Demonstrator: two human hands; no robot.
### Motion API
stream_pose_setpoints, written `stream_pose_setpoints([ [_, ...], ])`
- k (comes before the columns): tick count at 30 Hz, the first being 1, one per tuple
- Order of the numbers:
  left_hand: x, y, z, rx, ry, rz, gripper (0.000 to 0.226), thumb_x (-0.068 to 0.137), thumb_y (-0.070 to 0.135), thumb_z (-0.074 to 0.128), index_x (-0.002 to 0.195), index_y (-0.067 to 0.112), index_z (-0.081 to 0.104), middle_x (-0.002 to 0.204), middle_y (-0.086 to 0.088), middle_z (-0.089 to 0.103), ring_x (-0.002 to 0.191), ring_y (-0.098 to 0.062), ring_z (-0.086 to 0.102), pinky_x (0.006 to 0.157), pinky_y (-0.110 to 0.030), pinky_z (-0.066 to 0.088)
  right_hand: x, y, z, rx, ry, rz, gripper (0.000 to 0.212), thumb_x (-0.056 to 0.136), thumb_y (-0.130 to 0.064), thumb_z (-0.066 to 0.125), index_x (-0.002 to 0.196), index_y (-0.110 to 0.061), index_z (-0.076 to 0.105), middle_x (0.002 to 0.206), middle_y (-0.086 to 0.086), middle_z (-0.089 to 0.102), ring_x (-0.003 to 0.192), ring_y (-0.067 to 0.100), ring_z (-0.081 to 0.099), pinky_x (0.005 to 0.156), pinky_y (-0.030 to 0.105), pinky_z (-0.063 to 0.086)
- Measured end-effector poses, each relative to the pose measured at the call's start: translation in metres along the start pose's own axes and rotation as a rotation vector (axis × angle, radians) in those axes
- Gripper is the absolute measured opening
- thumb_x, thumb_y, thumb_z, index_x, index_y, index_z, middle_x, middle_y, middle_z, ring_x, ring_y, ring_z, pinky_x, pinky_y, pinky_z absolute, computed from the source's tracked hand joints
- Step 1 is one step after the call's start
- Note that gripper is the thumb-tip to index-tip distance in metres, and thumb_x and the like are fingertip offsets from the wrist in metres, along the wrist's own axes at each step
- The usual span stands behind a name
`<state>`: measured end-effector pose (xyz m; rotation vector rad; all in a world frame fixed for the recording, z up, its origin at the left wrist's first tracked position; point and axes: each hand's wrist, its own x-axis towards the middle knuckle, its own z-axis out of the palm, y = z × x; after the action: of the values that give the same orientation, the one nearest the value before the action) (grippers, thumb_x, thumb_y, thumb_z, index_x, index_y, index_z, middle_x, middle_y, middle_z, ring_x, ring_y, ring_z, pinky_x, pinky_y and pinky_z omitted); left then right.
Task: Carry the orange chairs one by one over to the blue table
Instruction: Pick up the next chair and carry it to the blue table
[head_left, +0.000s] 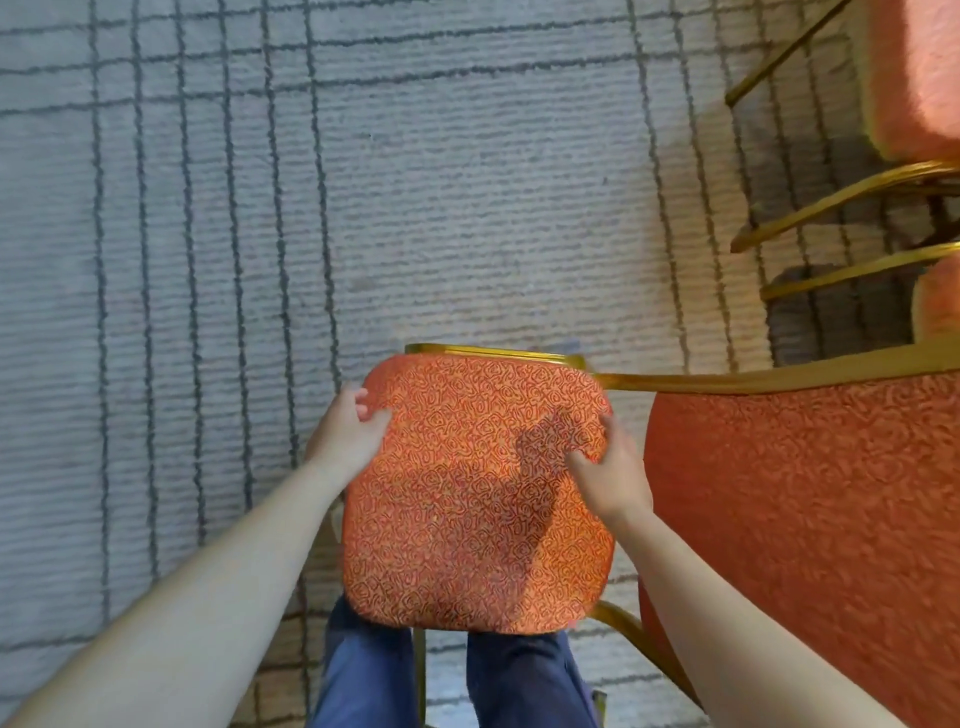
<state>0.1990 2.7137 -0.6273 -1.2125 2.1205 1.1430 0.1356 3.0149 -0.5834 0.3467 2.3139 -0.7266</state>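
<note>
chair: orange chair (478, 493) seen from above, its patterned seat right in front of the person's blue trousers (363, 675), over the grey carpet (208, 260) with dark grid lines
left hand: left hand (348, 436) grips the seat's left edge, thumb on top, fingers curled round the side
right hand: right hand (610, 473) same deal on the right edge, fingers wrapped round it
neighbours: second orange chair (805, 519) just beside it on the right, and a third orange chair (914, 78) with a gold frame up in the carpet's top right corner

Bright warm light from right, soft blur, wide-angle edge distortion
</note>
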Motion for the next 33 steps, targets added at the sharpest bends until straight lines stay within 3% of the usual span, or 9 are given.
stream_pose_setpoints([
  [7, 0.057, -0.044, 0.031, 0.015, 0.025, 0.055, 0.048, 0.088, 0.026, 0.061, 0.131, 0.007, 0.050, 0.127, -0.014, 0.059, 0.117, -0.028, 0.057, 0.102, -0.045, 0.043, 0.064, 0.034, 0.032, 0.076, 0.113, 0.060, 0.065, 0.083, -0.025, 0.068, 0.141, -0.012, 0.043, 0.136, 0.014, 0.053, 0.131, 0.031, 0.044, 0.110, 0.041, 0.035],
  [10, 0.068, -0.053, 0.044, 0.021, 0.112, 0.050, 0.056, 0.089, 0.033, 0.062, 0.137, 0.008, 0.044, 0.133, -0.015, 0.054, 0.120, -0.030, 0.053, 0.104, -0.046, 0.041, 0.082, 0.052, 0.040, 0.086, 0.148, 0.047, 0.071, 0.084, -0.027, 0.072, 0.143, -0.006, 0.039, 0.142, 0.017, 0.048, 0.135, 0.031, 0.039, 0.111, 0.034, 0.028],
  [13, 0.073, -0.059, 0.056, -0.039, 0.151, 0.075, 0.058, 0.091, 0.035, 0.060, 0.138, 0.008, 0.041, 0.135, -0.016, 0.053, 0.123, -0.030, 0.051, 0.106, -0.045, 0.038, 0.095, 0.068, 0.049, 0.165, 0.122, 0.059, 0.083, 0.086, -0.036, 0.071, 0.152, -0.010, 0.028, 0.154, 0.011, 0.037, 0.143, 0.026, 0.032, 0.116, 0.035, 0.024],
  [17, 0.075, -0.068, 0.061, -0.113, 0.170, 0.076, 0.052, 0.092, 0.042, 0.058, 0.133, 0.011, 0.048, 0.129, -0.012, 0.058, 0.118, -0.026, 0.054, 0.105, -0.040, 0.040, 0.109, 0.087, 0.061, 0.295, 0.109, 0.057, 0.062, 0.086, -0.038, 0.070, 0.140, -0.019, 0.045, 0.138, 0.003, 0.052, 0.125, 0.017, 0.050, 0.104, 0.030, 0.037],
  [21, 0.075, -0.077, 0.062, -0.153, 0.170, 0.071, 0.061, 0.085, 0.058, 0.058, 0.128, 0.016, 0.052, 0.122, -0.003, 0.062, 0.110, -0.020, 0.058, 0.096, -0.034, 0.043, 0.111, 0.103, 0.069, 0.385, 0.122, 0.089, 0.058, 0.082, -0.047, 0.074, 0.130, -0.020, 0.055, 0.117, -0.007, 0.059, 0.106, 0.009, 0.056, 0.091, 0.024, 0.040],
  [25, 0.074, -0.080, 0.060, -0.267, 0.173, 0.017, 0.079, 0.064, 0.079, 0.062, 0.119, 0.023, 0.060, 0.109, 0.007, 0.068, 0.097, -0.007, 0.063, 0.084, -0.025, 0.048, 0.117, 0.111, 0.073, 0.475, 0.070, 0.175, 0.062, 0.078, -0.049, 0.077, 0.129, -0.020, 0.058, 0.103, -0.015, 0.061, 0.092, 0.003, 0.058, 0.082, 0.019, 0.043],
  [28, 0.072, -0.080, 0.064, -0.344, 0.222, -0.035, 0.082, 0.053, 0.083, 0.065, 0.113, 0.027, 0.063, 0.100, 0.015, 0.068, 0.090, 0.001, 0.063, 0.078, -0.020, 0.048, 0.122, 0.115, 0.073, 0.528, 0.017, 0.202, 0.055, 0.076, -0.050, 0.078, 0.122, -0.023, 0.063, 0.095, -0.022, 0.063, 0.084, -0.010, 0.058, 0.071, 0.011, 0.044],
  [31, 0.072, -0.081, 0.066, -0.380, 0.230, -0.077, 0.080, 0.050, 0.083, 0.067, 0.107, 0.027, 0.066, 0.095, 0.015, 0.068, 0.085, 0.003, 0.064, 0.071, -0.017, 0.049, 0.123, 0.117, 0.073, 0.541, -0.020, 0.240, 0.047, 0.073, -0.056, 0.078, 0.109, -0.028, 0.068, 0.098, -0.017, 0.070, 0.086, -0.002, 0.066, 0.075, 0.017, 0.048],
  [33, 0.073, -0.081, 0.064, -0.407, 0.179, -0.135, 0.077, 0.045, 0.083, 0.069, 0.098, 0.027, 0.068, 0.087, 0.015, 0.070, 0.078, 0.003, 0.066, 0.062, -0.014, 0.050, 0.124, 0.118, 0.072, 0.545, -0.040, 0.251, 0.035, 0.072, -0.058, 0.078, 0.093, -0.032, 0.070, 0.089, -0.020, 0.073, 0.081, -0.003, 0.069, 0.071, 0.016, 0.049],
])
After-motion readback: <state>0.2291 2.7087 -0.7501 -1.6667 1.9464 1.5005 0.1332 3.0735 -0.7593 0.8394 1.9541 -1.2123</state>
